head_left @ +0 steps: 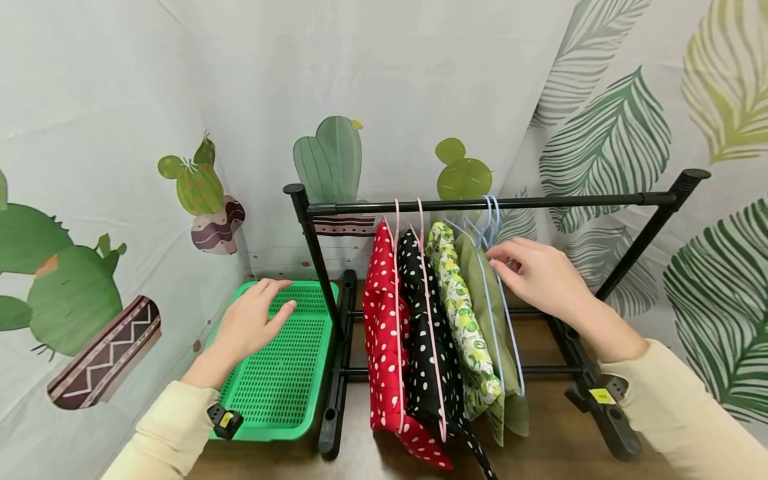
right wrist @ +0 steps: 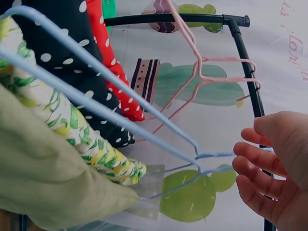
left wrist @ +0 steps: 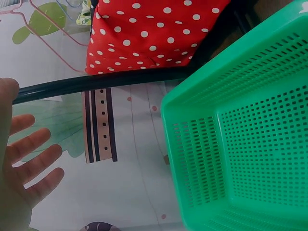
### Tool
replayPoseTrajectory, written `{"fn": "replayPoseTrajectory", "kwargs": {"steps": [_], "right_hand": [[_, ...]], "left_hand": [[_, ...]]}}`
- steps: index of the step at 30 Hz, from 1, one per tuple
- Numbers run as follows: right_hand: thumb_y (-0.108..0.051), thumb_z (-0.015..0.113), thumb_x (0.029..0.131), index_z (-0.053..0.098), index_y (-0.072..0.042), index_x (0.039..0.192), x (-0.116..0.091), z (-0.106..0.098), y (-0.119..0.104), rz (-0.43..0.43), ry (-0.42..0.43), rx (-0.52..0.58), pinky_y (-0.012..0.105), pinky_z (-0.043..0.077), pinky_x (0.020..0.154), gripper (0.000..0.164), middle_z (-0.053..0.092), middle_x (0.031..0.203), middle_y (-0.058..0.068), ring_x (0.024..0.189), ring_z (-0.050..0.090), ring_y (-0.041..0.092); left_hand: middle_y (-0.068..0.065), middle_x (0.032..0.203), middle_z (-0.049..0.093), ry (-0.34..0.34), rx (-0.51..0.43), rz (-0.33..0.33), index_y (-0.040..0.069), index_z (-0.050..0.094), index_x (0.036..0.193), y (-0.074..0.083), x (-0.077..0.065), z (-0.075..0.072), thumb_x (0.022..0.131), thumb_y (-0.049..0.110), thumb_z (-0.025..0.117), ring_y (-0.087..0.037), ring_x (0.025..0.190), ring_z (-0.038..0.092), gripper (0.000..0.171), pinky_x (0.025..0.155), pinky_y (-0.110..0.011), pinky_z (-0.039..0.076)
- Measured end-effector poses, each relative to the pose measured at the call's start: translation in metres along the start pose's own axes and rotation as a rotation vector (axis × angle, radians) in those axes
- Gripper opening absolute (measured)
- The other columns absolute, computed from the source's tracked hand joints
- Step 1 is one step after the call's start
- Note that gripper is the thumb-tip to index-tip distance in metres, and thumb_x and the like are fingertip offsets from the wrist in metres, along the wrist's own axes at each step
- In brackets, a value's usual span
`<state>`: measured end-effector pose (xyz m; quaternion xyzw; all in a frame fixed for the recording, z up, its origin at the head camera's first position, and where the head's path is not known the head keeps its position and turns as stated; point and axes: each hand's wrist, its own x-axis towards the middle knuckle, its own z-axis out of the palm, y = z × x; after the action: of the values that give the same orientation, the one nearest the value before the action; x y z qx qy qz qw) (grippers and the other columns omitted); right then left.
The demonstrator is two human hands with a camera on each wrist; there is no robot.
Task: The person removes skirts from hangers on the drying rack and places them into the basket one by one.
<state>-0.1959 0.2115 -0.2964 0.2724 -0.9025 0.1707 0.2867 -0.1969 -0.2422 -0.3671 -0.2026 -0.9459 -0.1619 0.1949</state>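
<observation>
My left hand (head_left: 249, 327) hovers over the green plastic basket (head_left: 327, 373), fingers spread and holding nothing. My right hand (head_left: 540, 273) is beside the hooks of two blue hangers (right wrist: 72, 91), its fingers loosely bent and the thumb apart from them. In the right wrist view those fingers overlap the hook ends, so any contact is unclear. The blue hangers carry a lemon-print garment (head_left: 462, 320) and an olive green garment (head_left: 477, 280). Left of these, a red polka-dot garment (head_left: 381, 333) and a black polka-dot garment (head_left: 423, 373) hang on pink hangers (right wrist: 199, 67).
A black clothes rack (head_left: 570, 201) stands on the brown wooden table (head_left: 558, 440), with the basket close by its left foot (head_left: 331, 427). Behind them hangs a white cloth (head_left: 408, 80) printed with cacti and leaves.
</observation>
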Motion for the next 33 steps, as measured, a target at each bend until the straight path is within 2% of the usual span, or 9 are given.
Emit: {"fn": "replayPoseTrajectory", "kwargs": {"steps": [5, 16, 33], "right_hand": [[-0.012, 0.064, 0.084, 0.069, -0.014, 0.093, 0.007, 0.003, -0.005, -0.019, 0.011, 0.014, 0.029, 0.044, 0.055, 0.010, 0.063, 0.081, -0.005, 0.066, 0.056, 0.010], [-0.015, 0.061, 0.087, 0.069, -0.015, 0.097, 0.020, 0.014, -0.020, 0.029, -0.059, 0.070, 0.026, 0.040, 0.054, 0.013, 0.063, 0.078, -0.004, 0.064, 0.052, 0.008], [-0.016, 0.059, 0.089, 0.069, -0.011, 0.101, 0.040, 0.032, -0.046, 0.058, -0.130, 0.149, 0.029, 0.043, 0.058, 0.016, 0.067, 0.087, 0.001, 0.066, 0.056, 0.012]], "left_hand": [[-0.006, 0.115, 0.057, -0.008, -0.006, -0.014, 0.013, 0.054, 0.126, 0.000, 0.001, 0.005, 0.093, 0.037, 0.050, -0.024, 0.094, 0.057, 0.041, 0.074, -0.044, 0.047], [-0.007, 0.114, 0.058, -0.045, -0.038, -0.035, 0.012, 0.052, 0.128, 0.005, 0.003, 0.016, 0.093, 0.039, 0.049, -0.024, 0.093, 0.058, 0.044, 0.068, -0.042, 0.048], [-0.003, 0.121, 0.056, -0.076, -0.090, -0.074, 0.016, 0.051, 0.130, 0.009, 0.003, 0.042, 0.094, 0.042, 0.046, -0.021, 0.101, 0.057, 0.045, 0.074, -0.043, 0.049]]}}
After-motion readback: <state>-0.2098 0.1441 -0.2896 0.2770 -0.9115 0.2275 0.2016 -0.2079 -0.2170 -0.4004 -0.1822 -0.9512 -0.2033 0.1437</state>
